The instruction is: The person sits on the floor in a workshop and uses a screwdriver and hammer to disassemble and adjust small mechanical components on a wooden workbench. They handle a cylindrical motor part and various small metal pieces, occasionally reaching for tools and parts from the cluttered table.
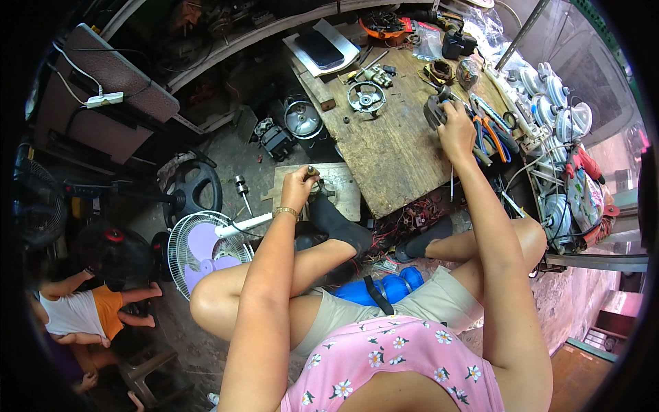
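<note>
My left hand [296, 189] is raised over a wooden board [349, 180] on the floor, its fingertips pinched round a small dark, brass-coloured piece [312, 170]. A metal part on that board lies partly hidden beside my foot. At the right of the wooden worktable [391, 147], my right hand [456, 132] is closed round a dark metal tool [434, 112] with a rounded, hammer-like head; its exact kind is unclear. Pliers [489, 134] with orange and blue handles lie just right of this hand. A round metal motor housing [366, 97] rests farther back on the table.
A fan with purple blades [206, 248] lies at left, near a black fan base [195, 189]. Several clear-and-white fan parts [549, 103] crowd the right side. A phone-like black slab [318, 48] sits at the table's back. A child [86, 309] is at lower left.
</note>
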The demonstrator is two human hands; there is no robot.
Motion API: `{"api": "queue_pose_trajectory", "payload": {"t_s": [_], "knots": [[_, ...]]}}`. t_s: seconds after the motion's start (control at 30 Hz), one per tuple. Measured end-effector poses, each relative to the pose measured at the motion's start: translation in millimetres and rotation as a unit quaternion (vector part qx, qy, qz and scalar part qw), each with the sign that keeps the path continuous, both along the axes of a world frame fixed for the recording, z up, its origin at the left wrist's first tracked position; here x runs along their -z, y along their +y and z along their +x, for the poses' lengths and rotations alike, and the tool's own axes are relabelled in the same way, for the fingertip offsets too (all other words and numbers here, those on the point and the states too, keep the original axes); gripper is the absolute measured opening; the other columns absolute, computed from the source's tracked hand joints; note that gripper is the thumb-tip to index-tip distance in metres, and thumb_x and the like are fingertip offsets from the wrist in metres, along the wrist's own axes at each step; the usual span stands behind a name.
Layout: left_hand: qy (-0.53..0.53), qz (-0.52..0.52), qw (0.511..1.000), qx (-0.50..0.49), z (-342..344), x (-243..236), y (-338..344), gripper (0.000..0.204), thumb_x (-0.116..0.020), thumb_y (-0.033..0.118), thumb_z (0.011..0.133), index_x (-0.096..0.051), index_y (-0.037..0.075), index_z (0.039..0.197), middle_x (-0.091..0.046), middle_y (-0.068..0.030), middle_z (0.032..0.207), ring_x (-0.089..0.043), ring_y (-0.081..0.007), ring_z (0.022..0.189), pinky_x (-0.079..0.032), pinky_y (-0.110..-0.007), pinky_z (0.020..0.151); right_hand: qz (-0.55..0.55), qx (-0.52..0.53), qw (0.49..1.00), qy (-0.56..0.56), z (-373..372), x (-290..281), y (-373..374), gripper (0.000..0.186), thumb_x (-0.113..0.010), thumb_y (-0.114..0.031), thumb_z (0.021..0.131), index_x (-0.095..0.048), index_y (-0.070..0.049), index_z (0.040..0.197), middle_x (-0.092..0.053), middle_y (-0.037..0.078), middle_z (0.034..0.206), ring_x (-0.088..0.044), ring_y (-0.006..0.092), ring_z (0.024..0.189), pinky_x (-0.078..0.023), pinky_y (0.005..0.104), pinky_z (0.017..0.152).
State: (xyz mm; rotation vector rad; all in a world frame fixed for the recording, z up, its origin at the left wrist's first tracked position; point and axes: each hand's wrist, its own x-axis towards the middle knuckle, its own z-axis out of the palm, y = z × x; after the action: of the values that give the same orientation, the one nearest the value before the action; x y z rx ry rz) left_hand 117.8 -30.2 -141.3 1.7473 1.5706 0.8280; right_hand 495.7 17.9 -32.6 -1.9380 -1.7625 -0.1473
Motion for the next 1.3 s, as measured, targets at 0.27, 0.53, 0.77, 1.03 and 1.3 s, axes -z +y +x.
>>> {"api": "queue_pose_trajectory", "payload": {"t_s": [0.27,0.53,0.77,1.03,1.3], "knots": [[0.021,0.015,1.000,-0.012,-0.3,4.2,0.0,0.006,-0.066,0.002,0.080,-0.066,0.001,0.087,-0.070,-0.0108,0.078,-0.066,-0.0150,0.070,-0.049,-0.029,0.064,0.036,-0.088,0.990,0.104,-48.0,-27.4,7.3,0.038,-0.072,-0.005,0.069,-0.061,-0.011,0.104,-0.059,0.013,0.101,-0.061,0.0349,0.090,-0.048,0.0425,0.075],[0.030,0.039,0.999,-0.013,0.2,10.1,-1.7,0.008,-0.068,0.002,0.079,-0.066,0.001,0.087,-0.070,-0.0121,0.078,-0.066,-0.0180,0.068,-0.049,-0.029,0.063,-0.104,-0.220,0.937,0.251,-110.8,-41.4,-6.6,0.023,-0.070,-0.015,0.080,-0.067,-0.009,0.102,-0.068,0.016,0.090,-0.065,0.0321,0.079,-0.049,0.0387,0.072],[0.008,0.042,0.999,-0.015,8.7,5.0,-2.5,0.010,-0.070,0.004,0.079,-0.067,0.001,0.088,-0.070,-0.0129,0.078,-0.068,-0.0193,0.069,-0.050,-0.031,0.064,-0.156,-0.336,0.917,0.150,-171.7,-16.4,-33.4,0.027,-0.060,-0.023,0.087,-0.064,0.000,0.101,-0.065,0.024,0.083,-0.064,0.0400,0.080,-0.050,0.0472,0.071],[0.006,0.054,0.998,-0.017,2.0,17.9,-2.7,0.013,-0.071,0.005,0.078,-0.067,0.001,0.089,-0.070,-0.0149,0.079,-0.069,-0.0224,0.070,-0.051,-0.032,0.064,-0.139,-0.318,0.930,0.124,-192.9,-30.0,-30.2,0.024,-0.057,-0.022,0.089,-0.062,0.000,0.096,-0.064,0.024,0.081,-0.064,0.0401,0.078,-0.050,0.0494,0.068],[0.080,0.070,0.994,0.013,11.4,12.4,1.1,0.012,-0.071,0.008,0.077,-0.065,0.003,0.085,-0.068,-0.0160,0.084,-0.066,-0.0335,0.076,-0.050,-0.037,0.064,-0.180,-0.276,0.943,0.048,-190.8,2.4,-44.0,0.026,-0.054,-0.022,0.091,-0.062,0.003,0.092,-0.065,0.024,0.079,-0.063,0.0412,0.071,-0.051,0.0491,0.065]]}}
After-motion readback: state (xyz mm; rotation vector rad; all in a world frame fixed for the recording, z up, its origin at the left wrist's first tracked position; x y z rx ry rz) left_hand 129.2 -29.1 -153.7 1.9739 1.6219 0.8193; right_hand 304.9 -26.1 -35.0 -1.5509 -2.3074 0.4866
